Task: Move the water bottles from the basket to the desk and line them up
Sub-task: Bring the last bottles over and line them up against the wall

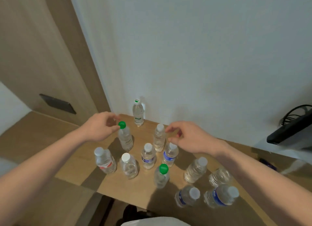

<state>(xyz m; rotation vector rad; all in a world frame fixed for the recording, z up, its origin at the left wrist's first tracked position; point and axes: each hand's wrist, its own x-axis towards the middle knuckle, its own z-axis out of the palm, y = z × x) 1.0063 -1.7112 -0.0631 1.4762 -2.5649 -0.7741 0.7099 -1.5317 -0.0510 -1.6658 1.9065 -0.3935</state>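
Observation:
Several clear water bottles stand upright and scattered on the wooden desk (145,190). My left hand (100,127) hovers at the green cap of a bottle (125,138) at the back left; the thumb tip touches the cap and the fingers are apart. My right hand (186,138) is just right of a white-capped bottle (158,138), its fingers curled but apart, with nothing in them. A bottle (138,113) stands alone by the wall. Nearer me are a blue-labelled bottle (170,156) and a second green-capped bottle (161,175). I see no basket.
A white wall rises right behind the desk. A wooden panel with a dark handle (57,103) is on the left. On the right, a dark device with cables (290,131) sits on a white shelf. Something white (152,222) lies below the desk's front edge.

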